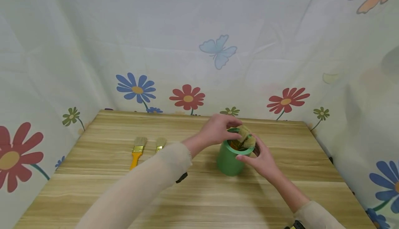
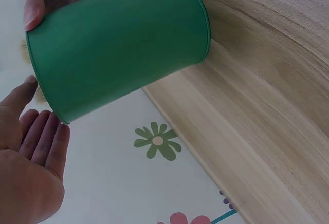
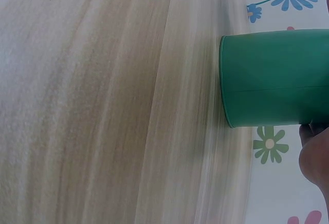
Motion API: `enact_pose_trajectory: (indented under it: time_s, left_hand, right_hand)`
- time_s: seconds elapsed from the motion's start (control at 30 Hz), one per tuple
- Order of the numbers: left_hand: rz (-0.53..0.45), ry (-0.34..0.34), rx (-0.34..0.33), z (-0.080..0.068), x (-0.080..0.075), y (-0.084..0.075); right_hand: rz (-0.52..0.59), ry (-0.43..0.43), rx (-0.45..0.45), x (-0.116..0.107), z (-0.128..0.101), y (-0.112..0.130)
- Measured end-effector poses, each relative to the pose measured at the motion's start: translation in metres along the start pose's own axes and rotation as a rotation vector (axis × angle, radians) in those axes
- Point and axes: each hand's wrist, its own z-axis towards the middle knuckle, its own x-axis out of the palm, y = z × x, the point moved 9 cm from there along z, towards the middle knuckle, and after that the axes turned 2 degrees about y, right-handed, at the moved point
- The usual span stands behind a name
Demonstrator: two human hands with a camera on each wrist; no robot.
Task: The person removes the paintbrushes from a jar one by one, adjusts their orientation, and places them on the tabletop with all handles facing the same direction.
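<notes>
A green cylindrical cup (image 1: 230,160) stands on the table, its mouth toward the top. Inside, two paintbrushes stand with pale bristles (image 1: 249,142) up, leaning at the right of the rim; their lower parts are hidden. My right hand (image 1: 263,158) holds the cup near its rim, thumb at the near side, fingers mostly hidden behind. Over the far left of the mouth is my left hand (image 1: 218,129), fingers and thumb apart beside the bristles. In the left wrist view the left hand (image 2: 38,152) has its fingertips at the rim of the cup (image 2: 118,49).
Left of the cup lie a yellow-handled paintbrush (image 1: 137,152) and a smaller paintbrush (image 1: 160,144), the latter partly behind my left sleeve. The wooden table (image 1: 199,201) meets a flowered cloth backdrop (image 1: 187,59) at its back and sides.
</notes>
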Motion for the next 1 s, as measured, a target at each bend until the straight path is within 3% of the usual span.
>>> enact_pose_trajectory:
  time_s: [0.6,1.0]
  left_hand:
    - [0.172,-0.112,-0.077,0.0059,0.0083,-0.0088]
    - [0.143,-0.151,-0.092,0.0013,0.0015,-0.0052]
  right_hand:
    - [0.013,0.003,-0.015,-0.0001,0.0019,-0.0003]
    - [-0.004,-0.004,0.034,-0.0006,0.0012,-0.0030]
